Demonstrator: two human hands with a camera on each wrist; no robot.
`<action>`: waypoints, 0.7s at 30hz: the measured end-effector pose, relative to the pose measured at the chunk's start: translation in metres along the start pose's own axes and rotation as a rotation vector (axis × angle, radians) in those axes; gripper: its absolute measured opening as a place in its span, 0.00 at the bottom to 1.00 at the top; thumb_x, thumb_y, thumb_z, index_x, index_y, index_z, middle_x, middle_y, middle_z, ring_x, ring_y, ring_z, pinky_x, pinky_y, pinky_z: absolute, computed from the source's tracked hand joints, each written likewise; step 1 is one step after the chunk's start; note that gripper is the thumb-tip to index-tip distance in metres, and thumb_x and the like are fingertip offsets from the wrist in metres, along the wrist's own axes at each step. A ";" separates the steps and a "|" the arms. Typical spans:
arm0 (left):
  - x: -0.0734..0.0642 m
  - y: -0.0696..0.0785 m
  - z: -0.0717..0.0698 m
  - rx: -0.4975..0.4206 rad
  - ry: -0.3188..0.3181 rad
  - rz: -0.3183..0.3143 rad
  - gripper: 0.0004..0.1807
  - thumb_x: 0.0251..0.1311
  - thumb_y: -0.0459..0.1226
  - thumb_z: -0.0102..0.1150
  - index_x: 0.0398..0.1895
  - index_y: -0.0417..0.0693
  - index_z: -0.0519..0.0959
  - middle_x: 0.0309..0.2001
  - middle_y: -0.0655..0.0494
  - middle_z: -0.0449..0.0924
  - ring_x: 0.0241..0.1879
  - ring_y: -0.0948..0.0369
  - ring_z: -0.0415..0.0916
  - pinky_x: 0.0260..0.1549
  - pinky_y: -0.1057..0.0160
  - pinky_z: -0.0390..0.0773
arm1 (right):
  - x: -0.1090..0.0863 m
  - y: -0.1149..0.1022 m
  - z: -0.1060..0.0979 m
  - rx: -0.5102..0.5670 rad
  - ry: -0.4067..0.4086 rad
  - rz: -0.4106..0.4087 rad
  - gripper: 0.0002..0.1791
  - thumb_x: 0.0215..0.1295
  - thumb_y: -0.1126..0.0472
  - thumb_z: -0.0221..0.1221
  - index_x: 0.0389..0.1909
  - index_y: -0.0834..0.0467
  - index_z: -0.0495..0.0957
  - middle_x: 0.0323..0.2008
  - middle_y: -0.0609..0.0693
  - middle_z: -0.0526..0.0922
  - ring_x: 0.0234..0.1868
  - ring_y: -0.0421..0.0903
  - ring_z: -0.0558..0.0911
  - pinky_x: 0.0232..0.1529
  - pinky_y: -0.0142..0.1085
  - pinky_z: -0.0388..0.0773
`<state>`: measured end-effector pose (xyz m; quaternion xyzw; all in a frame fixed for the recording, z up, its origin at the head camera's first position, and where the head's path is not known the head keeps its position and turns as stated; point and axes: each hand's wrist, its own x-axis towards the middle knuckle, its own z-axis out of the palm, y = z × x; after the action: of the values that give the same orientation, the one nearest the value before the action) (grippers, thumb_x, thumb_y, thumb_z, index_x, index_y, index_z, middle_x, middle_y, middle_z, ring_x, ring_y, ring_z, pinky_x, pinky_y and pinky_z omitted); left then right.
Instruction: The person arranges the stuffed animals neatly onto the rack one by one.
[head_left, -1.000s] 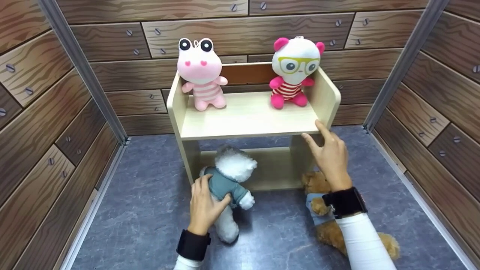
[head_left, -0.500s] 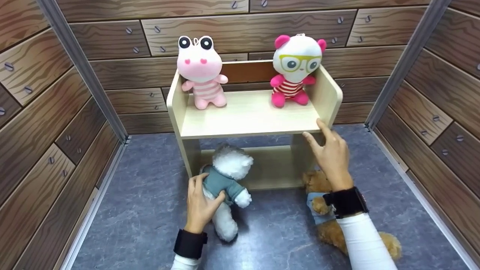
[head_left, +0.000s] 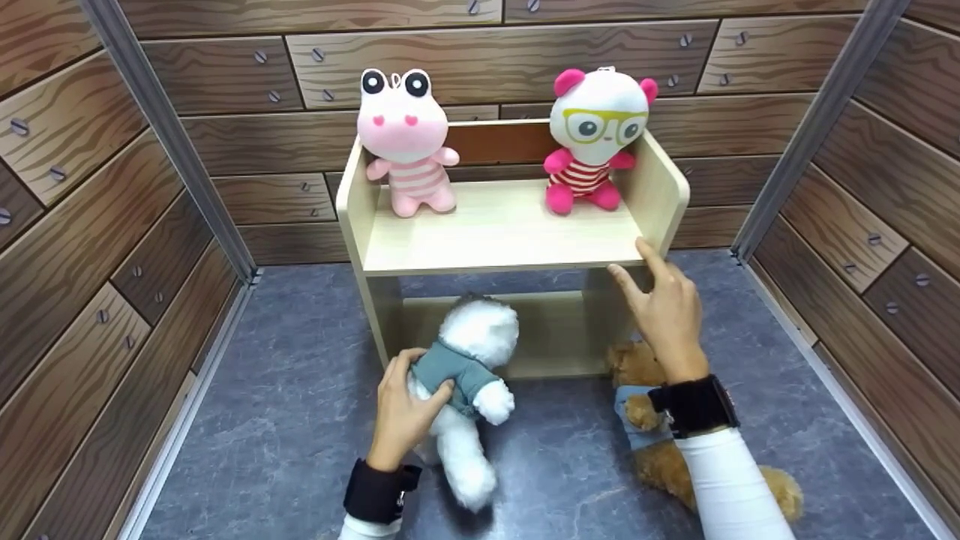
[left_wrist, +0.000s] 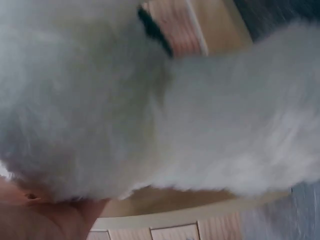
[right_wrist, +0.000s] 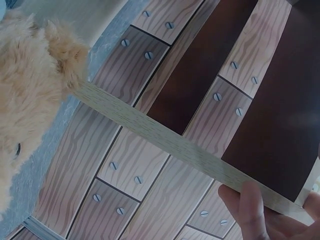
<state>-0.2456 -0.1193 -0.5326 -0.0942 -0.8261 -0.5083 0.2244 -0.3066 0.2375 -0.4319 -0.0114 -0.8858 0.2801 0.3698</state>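
My left hand point(head_left: 409, 409) grips a grey-and-white plush dog-like toy point(head_left: 480, 330) in a teal shirt by its side, in front of the lower shelf. Its white fur point(left_wrist: 235, 115) fills most of the left wrist view, where only part of the hand point(left_wrist: 55, 217) shows. The toy leans to the right, its legs hanging toward me. My right hand point(head_left: 667, 315) holds the front edge of the small wooden shelf point(head_left: 510, 240) at its right side. In the right wrist view, the fingers point(right_wrist: 250, 210) lie around the side panel's edge point(right_wrist: 165, 142).
A pink plush hippo-like toy point(head_left: 412, 180) sits on the upper shelf's left, a pink-eared plush panda point(head_left: 589, 172) with yellow glasses on its right. A brown teddy bear point(head_left: 637, 367) lies on the grey floor point(head_left: 300, 390) below my right forearm. Wood-patterned walls point(head_left: 480, 67) surround the shelf.
The plush toy in my left hand first shifts slightly left, then back right, and its legs now swing nearer to me. My right hand stays at the shelf's edge.
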 end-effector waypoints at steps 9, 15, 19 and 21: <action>-0.005 -0.022 -0.005 -0.303 -0.278 -0.334 0.20 0.66 0.42 0.60 0.57 0.42 0.75 0.50 0.47 0.77 0.47 0.58 0.73 0.50 0.58 0.70 | -0.001 0.001 0.000 -0.002 0.000 0.007 0.32 0.63 0.42 0.64 0.66 0.51 0.76 0.46 0.71 0.83 0.44 0.74 0.81 0.45 0.62 0.74; -0.009 -0.054 -0.008 -0.312 -0.344 -0.470 0.22 0.72 0.43 0.52 0.59 0.35 0.72 0.53 0.43 0.74 0.48 0.55 0.72 0.47 0.59 0.70 | -0.001 0.000 0.001 -0.007 -0.002 0.005 0.33 0.62 0.41 0.65 0.66 0.50 0.76 0.45 0.70 0.83 0.43 0.73 0.81 0.44 0.61 0.75; -0.007 -0.065 -0.017 -0.211 -0.313 -0.437 0.23 0.73 0.45 0.52 0.58 0.34 0.74 0.51 0.42 0.79 0.48 0.54 0.76 0.44 0.60 0.73 | -0.001 0.000 0.000 -0.006 -0.007 0.007 0.33 0.63 0.41 0.65 0.66 0.50 0.75 0.46 0.70 0.83 0.44 0.73 0.81 0.45 0.61 0.75; -0.005 -0.066 -0.024 -0.165 -0.273 -0.413 0.21 0.72 0.43 0.54 0.56 0.33 0.75 0.47 0.42 0.82 0.44 0.55 0.78 0.41 0.61 0.75 | -0.001 0.000 -0.001 -0.005 -0.008 0.007 0.33 0.63 0.42 0.65 0.66 0.50 0.75 0.46 0.70 0.83 0.44 0.73 0.81 0.45 0.61 0.75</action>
<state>-0.2598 -0.1705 -0.5788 -0.0092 -0.8060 -0.5918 -0.0063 -0.3053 0.2376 -0.4318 -0.0144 -0.8880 0.2790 0.3654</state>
